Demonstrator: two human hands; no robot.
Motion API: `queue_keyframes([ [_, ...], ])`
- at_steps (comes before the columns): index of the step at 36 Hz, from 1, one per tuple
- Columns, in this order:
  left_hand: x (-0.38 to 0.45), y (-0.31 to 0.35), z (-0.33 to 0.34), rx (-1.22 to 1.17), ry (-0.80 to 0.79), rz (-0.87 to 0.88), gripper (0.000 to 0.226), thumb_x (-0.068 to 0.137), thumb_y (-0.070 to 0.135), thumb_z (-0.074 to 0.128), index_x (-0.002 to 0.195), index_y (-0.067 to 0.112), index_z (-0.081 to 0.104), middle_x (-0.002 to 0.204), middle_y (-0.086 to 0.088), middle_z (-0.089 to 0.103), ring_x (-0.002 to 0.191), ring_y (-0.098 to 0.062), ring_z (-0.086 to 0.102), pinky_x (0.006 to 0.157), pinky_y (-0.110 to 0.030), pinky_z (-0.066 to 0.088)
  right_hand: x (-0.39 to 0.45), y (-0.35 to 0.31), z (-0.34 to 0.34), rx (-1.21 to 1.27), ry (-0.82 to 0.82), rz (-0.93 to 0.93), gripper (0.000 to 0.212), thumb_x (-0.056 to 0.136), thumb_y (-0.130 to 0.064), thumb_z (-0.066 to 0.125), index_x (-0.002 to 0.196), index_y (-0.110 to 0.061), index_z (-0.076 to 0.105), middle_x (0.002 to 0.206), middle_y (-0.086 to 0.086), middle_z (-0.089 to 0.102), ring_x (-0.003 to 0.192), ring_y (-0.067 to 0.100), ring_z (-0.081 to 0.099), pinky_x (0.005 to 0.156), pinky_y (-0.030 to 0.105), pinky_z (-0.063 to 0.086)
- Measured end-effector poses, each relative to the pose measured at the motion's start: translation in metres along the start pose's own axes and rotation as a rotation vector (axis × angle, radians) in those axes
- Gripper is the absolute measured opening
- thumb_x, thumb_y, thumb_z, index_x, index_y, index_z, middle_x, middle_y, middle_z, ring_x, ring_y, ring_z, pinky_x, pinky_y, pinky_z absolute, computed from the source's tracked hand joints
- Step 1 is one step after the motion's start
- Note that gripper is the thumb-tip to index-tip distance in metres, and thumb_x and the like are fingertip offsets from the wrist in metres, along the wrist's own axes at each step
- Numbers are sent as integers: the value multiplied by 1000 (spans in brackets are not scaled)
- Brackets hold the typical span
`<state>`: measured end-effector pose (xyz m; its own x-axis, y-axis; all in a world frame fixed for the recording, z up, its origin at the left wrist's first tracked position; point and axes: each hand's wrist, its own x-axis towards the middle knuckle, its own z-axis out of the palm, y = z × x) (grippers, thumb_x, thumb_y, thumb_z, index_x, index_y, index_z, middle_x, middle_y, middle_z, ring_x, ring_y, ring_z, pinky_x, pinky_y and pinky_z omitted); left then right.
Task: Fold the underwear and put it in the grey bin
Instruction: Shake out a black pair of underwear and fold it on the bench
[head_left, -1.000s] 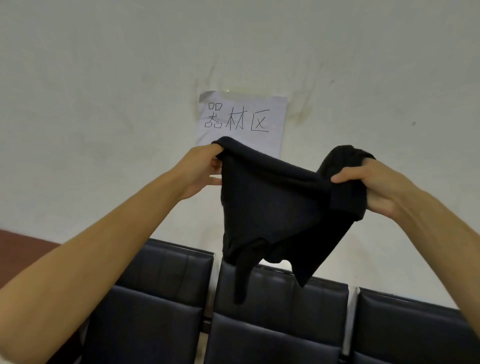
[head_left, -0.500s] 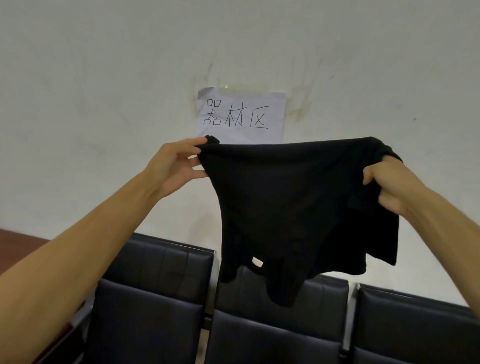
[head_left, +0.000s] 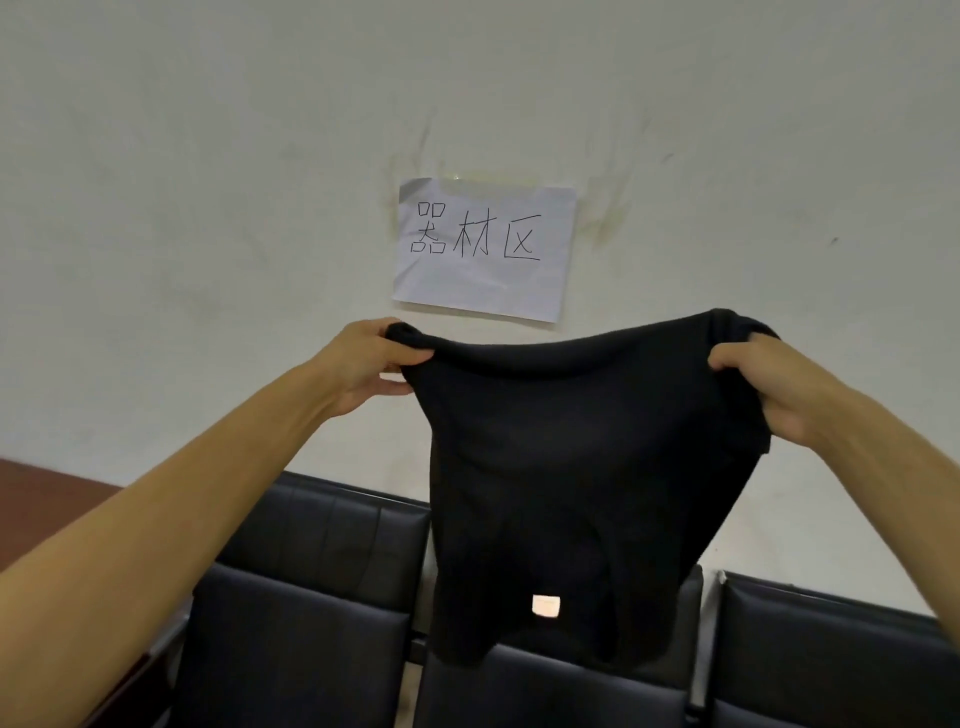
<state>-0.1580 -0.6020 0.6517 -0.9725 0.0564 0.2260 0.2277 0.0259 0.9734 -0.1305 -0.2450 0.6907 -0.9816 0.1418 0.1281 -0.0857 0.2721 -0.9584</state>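
left hand (head_left: 370, 364), right hand (head_left: 769, 384) gripping raised underwear (head_left: 571, 467)

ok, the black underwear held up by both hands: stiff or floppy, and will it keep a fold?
Likely floppy: the black underwear sags between the left hand and right hand, its lower part hanging loose. Probably light, since pinching its top edge holds it up. A fold may not stay unless it is laid flat.

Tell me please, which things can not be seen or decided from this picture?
- Grey bin: nowhere in the head view, so its place is unknown.
- Middle chair: backrest largely hidden behind the hanging black underwear.
- Small pale tag: too small to read.
- Left hand and right hand: fingertips tucked into the fabric.
- Chair seats: cut off by the bottom edge.
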Motion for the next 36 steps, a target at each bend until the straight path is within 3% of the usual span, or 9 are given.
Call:
queue_keyframes([
  [3, -2, -5, -1, 78, -3, -65, 4, 94, 15, 57, 96, 13, 55, 98, -7, 62, 86, -26, 62, 67, -36, 55, -1, 2, -2, 7, -53, 2, 23, 80, 4, 44, 87, -5, 63, 77, 9, 66, 71, 24, 62, 61, 30, 50],
  [7, -2, -10, -2, 249, 61, -66, 16, 98, 31, 48, 102, 17, 54, 102, -7, 63, 80, -25, 63, 63, -34, 54, -2, 5, -3, -3, -140, 17, 31, 72, 13, 35, 72, -7, 59, 62, 4, 65, 60, 19, 62, 50, 26, 52],
  [11, 0, -14, -6, 347, 148, 48, 17, 96, 30, 52, 105, 16, 58, 102, -4, 65, 89, -23, 62, 68, -30, 51, -4, 7, -4, -65, -226, 64, 35, 74, 14, 33, 80, -6, 60, 64, 4, 66, 58, 17, 65, 54, 31, 53],
  [16, -1, -13, -18, 165, 142, 112, 14, 85, -1, 64, 94, 10, 64, 98, -10, 63, 95, -24, 61, 74, -32, 53, -9, 11, -4, -289, -299, 175, 30, 84, 7, 33, 95, 2, 60, 75, 17, 72, 72, 35, 69, 67, 48, 57],
  [20, 1, -14, -28, 301, 204, 111, 16, 80, -2, 70, 91, 7, 63, 92, -10, 63, 87, -22, 59, 77, -32, 53, -10, 14, -4, -349, -321, 238, 29, 87, 4, 33, 101, 4, 59, 84, 24, 71, 77, 40, 69, 78, 53, 55],
  [23, 1, -17, -34, 349, 244, 83, 17, 81, 9, 72, 93, 5, 62, 90, -9, 63, 83, -21, 59, 72, -33, 52, -8, 17, -4, -335, -326, 235, 27, 91, 1, 34, 109, 3, 54, 90, 26, 70, 80, 41, 69, 78, 52, 55],
  [29, -6, -23, -41, 93, 142, -28, 13, 92, 23, 61, 93, 10, 60, 95, -10, 61, 86, -26, 62, 73, -36, 53, 3, 27, 0, -36, -188, 207, 21, 90, -5, 53, 110, 0, 57, 76, 13, 69, 65, 26, 67, 58, 38, 55],
  [32, -7, -26, -44, 19, 133, -57, 10, 94, 22, 58, 90, 12, 58, 96, -10, 59, 85, -27, 64, 71, -37, 54, 6, 28, 4, 108, -215, 211, 24, 85, -10, 63, 106, 1, 62, 79, 16, 72, 67, 26, 71, 56, 40, 57],
  [36, -8, -26, -46, 16, 142, -57, 4, 89, 12, 63, 90, 13, 59, 95, -10, 60, 82, -26, 63, 68, -35, 53, 5, 31, 1, 128, -380, 206, 62, 58, -6, 83, 114, 9, 60, 104, 22, 69, 88, 31, 70, 66, 37, 58],
])
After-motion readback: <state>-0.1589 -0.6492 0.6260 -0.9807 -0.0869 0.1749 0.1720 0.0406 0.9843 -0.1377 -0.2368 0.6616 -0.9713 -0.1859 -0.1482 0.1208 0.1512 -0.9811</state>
